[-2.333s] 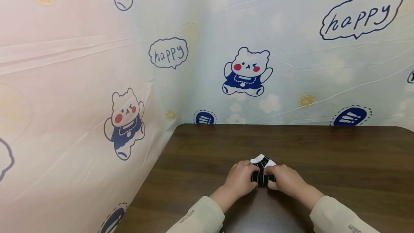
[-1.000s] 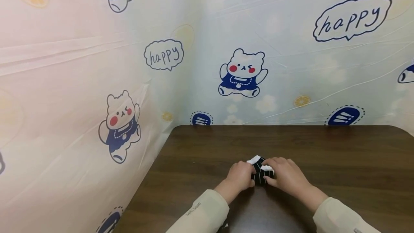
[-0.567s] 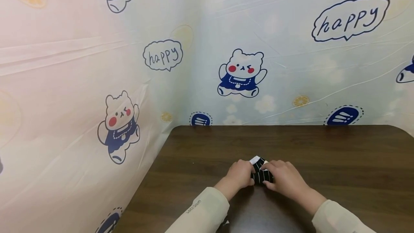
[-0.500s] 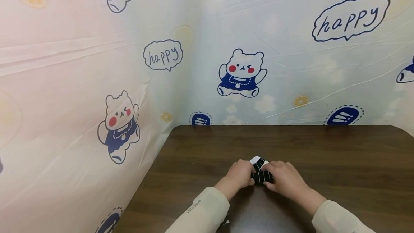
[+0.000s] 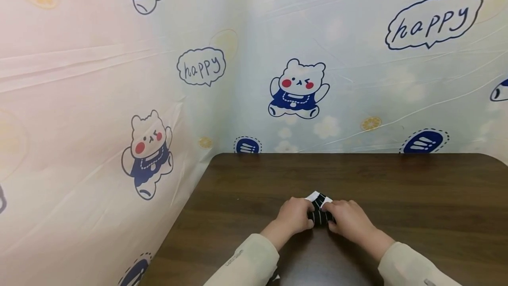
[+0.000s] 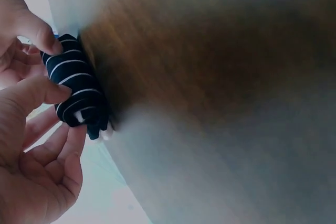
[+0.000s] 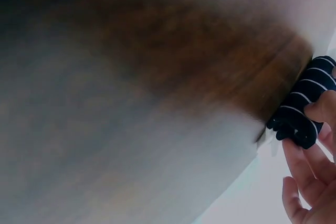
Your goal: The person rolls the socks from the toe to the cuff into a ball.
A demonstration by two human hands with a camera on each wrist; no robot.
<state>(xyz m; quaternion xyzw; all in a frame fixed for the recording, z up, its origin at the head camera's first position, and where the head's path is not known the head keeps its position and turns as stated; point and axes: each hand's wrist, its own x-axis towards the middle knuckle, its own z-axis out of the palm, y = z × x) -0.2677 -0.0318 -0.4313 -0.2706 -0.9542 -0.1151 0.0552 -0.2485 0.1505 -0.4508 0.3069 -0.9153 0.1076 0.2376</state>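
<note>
Black striped cloth roll [image 5: 320, 215], left hand [image 5: 293, 216] and right hand [image 5: 351, 220] pinching its ends

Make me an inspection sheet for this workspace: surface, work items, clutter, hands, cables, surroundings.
Surface: dark wood-grain table, rounded far corners.
Work items: rolled black fabric, thin white stripes, white edging on its far side.
Clutter: small black-and-white item, mostly hidden by the left sleeve; can't identify it.
Hands: left hand and right hand grip the fabric from either side.
Cables: nothing seen.
Surroundings: pale sheeting printed with cartoon bears, behind and left.
</note>
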